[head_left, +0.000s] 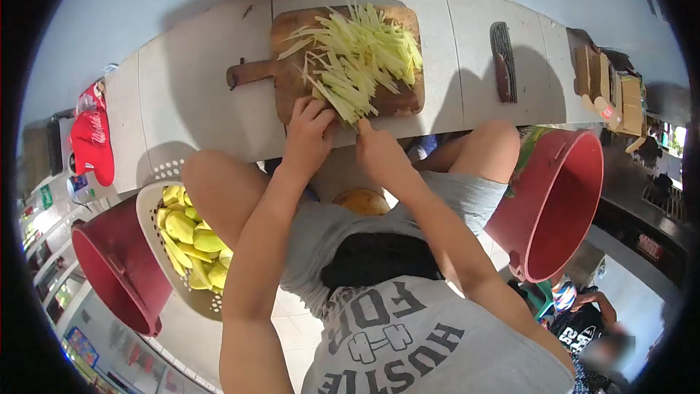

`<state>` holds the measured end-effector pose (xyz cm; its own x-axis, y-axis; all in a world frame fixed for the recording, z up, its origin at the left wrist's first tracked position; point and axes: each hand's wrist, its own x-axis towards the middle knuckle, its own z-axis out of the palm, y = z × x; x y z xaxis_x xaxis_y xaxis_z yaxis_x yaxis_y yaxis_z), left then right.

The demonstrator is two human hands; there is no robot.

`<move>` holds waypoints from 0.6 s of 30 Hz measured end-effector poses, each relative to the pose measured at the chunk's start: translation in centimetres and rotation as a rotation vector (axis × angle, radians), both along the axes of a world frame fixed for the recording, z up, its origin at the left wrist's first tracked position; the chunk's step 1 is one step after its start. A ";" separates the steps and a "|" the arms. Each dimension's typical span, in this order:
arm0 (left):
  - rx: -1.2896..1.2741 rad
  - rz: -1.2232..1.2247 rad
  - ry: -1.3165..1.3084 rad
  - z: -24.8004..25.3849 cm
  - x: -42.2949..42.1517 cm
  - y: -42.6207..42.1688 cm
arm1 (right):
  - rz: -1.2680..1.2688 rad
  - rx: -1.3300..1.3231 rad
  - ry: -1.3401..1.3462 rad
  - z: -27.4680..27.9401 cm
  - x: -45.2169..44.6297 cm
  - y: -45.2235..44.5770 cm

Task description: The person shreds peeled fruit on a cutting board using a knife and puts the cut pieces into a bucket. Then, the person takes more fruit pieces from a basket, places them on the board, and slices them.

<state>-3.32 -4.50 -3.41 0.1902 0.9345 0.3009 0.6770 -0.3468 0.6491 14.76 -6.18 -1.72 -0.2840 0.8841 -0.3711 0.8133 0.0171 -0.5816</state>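
A wooden cutting board (292,87) with a handle pointing left lies on the tiled counter. Thin pale-green strips (364,51), which look like green mango, are heaped over it. My left hand (310,131) is at the board's near edge, fingers curled down on a mango piece (319,93) that they mostly cover. Close on its right, my right hand (383,153) is closed around what looks like a knife; only a thin sliver shows by the fingertips, and the handle is hidden in the fist.
A perforated basket (151,230) of peeled mango pieces (193,237) stands at my left, beside a red bucket (120,270). Another red bucket (547,204) is at my right. On the counter lie a dark, narrow object (503,62) and a red cap (93,135). A person (583,321) is behind, lower right.
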 end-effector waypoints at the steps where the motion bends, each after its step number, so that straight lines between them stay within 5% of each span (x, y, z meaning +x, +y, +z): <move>1: -0.010 -0.011 -0.002 -0.1 -0.1 -0.2 | 0.008 -0.012 0.009 0.3 0.4 -0.2; 5: 0.009 0.001 -0.023 -0.3 -0.2 -0.2 | 0.010 -0.042 -0.004 -1.0 1.0 -0.6; 11: 0.002 -0.007 -0.003 -0.4 -0.4 -0.3 | -0.001 -0.113 -0.071 4.2 1.0 -1.3; 18: 0.029 -0.006 -0.014 -0.4 -0.3 -0.3 | -0.026 -0.004 0.052 -1.2 0.3 -1.5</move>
